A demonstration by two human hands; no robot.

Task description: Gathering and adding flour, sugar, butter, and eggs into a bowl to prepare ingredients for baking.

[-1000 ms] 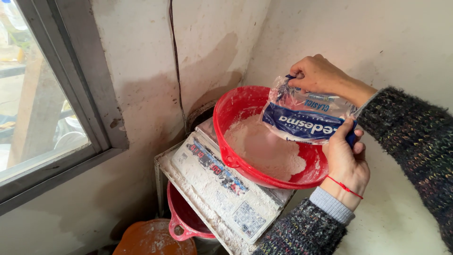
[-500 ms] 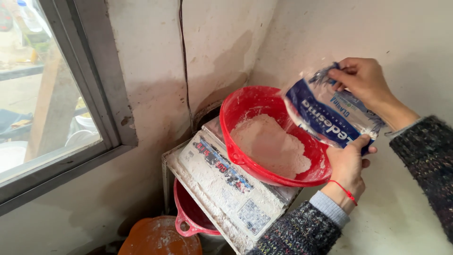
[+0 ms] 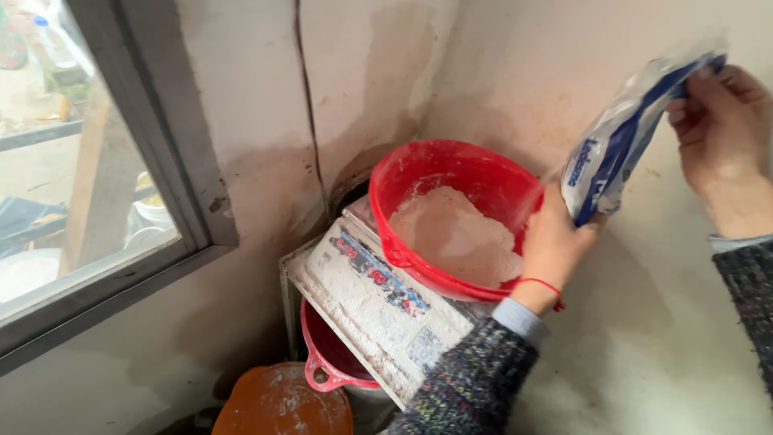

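Observation:
A red plastic bowl (image 3: pixel 483 165) holding a heap of white powder (image 3: pixel 459 234) sits on a dusty white scale (image 3: pixel 378 298) in the wall corner. My left hand (image 3: pixel 554 246), with a red string round its wrist, grips the lower end of a white and blue plastic bag (image 3: pixel 616 141) just right of the bowl's rim. My right hand (image 3: pixel 725 137) holds the bag's upper end near the top right. The bag hangs slanted beside the bowl, against the wall.
A dark red bucket (image 3: pixel 322 354) stands under the scale, with an orange, powder-dusted lid (image 3: pixel 282 403) in front of it. A grey-framed window (image 3: pixel 173 169) fills the left. Stained plaster walls close in behind and to the right.
Both hands have lifted the bag up and to the right, off the bowl. The view has moved closer to the bowl.

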